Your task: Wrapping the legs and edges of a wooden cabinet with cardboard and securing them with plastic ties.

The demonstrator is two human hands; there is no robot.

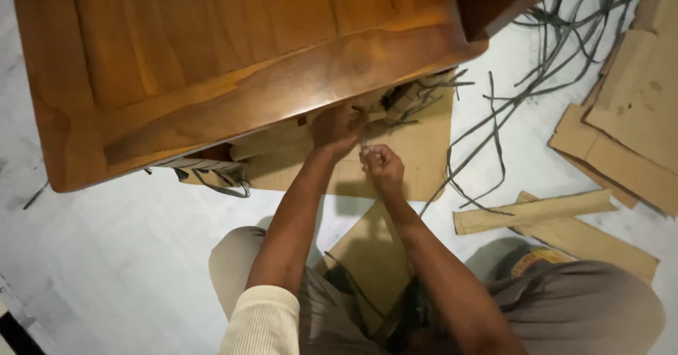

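Observation:
A large polished wooden panel (233,65) fills the upper half of the head view, resting on cardboard. My left hand (336,127) reaches under its lower edge, fingers pressed against the wood and the cardboard wrapping there. My right hand (381,166) is closed in a fist just below, pinching what looks like a thin strap or string; the item itself is too small to tell. A flat cardboard sheet (417,157) lies beneath both hands. Grey plastic strapping (424,90) is bunched at the panel's edge, close to my left hand.
Loose grey straps (537,58) trail over the white floor at the upper right. Cardboard pieces (635,115) are stacked at the right, with folded cardboard strips (533,211) nearer my knee. More strapping (212,178) hangs under the panel's left end.

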